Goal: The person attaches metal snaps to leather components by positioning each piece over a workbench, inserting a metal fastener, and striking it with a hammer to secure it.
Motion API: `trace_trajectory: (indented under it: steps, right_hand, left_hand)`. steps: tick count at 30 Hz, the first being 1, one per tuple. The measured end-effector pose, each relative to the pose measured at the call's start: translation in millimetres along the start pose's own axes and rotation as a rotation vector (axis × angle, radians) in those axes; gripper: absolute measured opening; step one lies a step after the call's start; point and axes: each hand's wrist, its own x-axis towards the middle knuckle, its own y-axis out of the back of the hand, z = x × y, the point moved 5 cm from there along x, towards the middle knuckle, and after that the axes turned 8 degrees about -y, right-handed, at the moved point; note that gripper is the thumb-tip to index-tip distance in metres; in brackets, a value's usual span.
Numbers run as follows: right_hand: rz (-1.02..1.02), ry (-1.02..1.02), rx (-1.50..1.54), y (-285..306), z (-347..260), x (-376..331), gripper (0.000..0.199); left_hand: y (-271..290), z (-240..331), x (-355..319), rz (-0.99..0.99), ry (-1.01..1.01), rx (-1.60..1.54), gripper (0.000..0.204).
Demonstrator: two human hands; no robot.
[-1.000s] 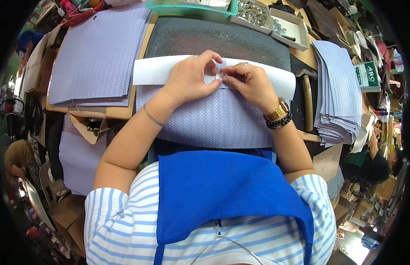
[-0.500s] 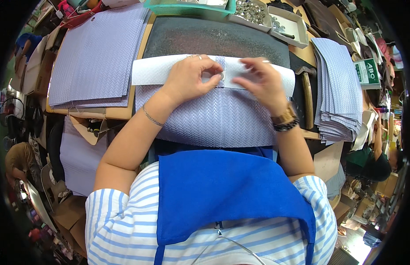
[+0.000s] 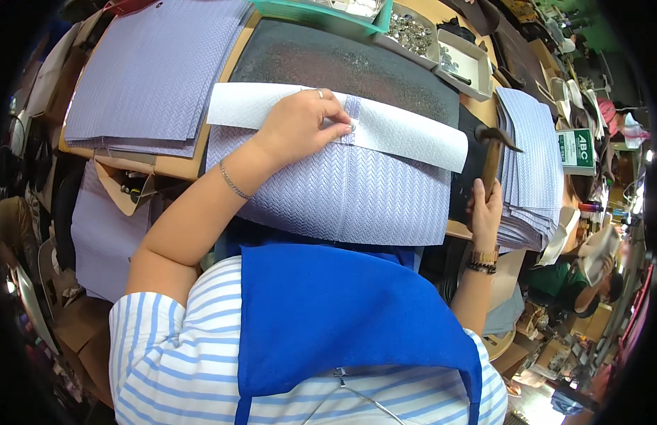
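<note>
Left hand (image 3: 300,124) pinching small snap (image 3: 352,128) on lilac fabric panel (image 3: 343,195), right hand (image 3: 486,205) gripping hammer (image 3: 493,159) at right, lilac stacks (image 3: 534,163) alongside, trays of metal studs (image 3: 413,32) far.

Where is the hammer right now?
In the head view the hammer is on the person's right, its handle gripped by the right hand, between the dark work mat and the stack of lilac sheets.

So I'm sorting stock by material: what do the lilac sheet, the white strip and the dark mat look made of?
Lilac sheet: likely faux leather or coated fabric, matte, embossed herringbone ribs. White strip: probably the sheet's folded-over underside or a lining, with a plain, finely woven look. Dark mat: perhaps rubber or stone, dull, speckled and scuffed.
</note>
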Motion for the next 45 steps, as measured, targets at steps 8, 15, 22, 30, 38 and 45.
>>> trace_trajectory:
  steps: [8,15,22,30,38,45]
  right_hand:
    - [-0.397,0.169,0.121,-70,-112,-80,0.069]
    - [-0.464,0.371,0.038,-90,-146,-76,0.066]
    - [-0.42,0.47,-0.033,-84,-163,-78,0.069]
    - [-0.344,0.73,-0.198,-70,-212,-69,0.067]
    - [-0.397,0.696,-0.816,-61,-247,-70,0.062]
    - [-0.536,0.335,-0.075,-76,-157,-60,0.064]
  left_hand:
    - [1,-2,-4,0.0,0.029,-0.018,0.01]
    - [2,-7,-3,0.01,0.037,-0.061,0.011]
    - [-2,-9,-5,0.018,0.033,-0.082,0.016]
    - [2,1,-1,0.022,0.117,-0.171,0.09]
    - [3,-3,-7,-0.001,0.191,-0.169,0.108]
    - [16,1,-2,-0.015,0.126,-0.185,0.102]
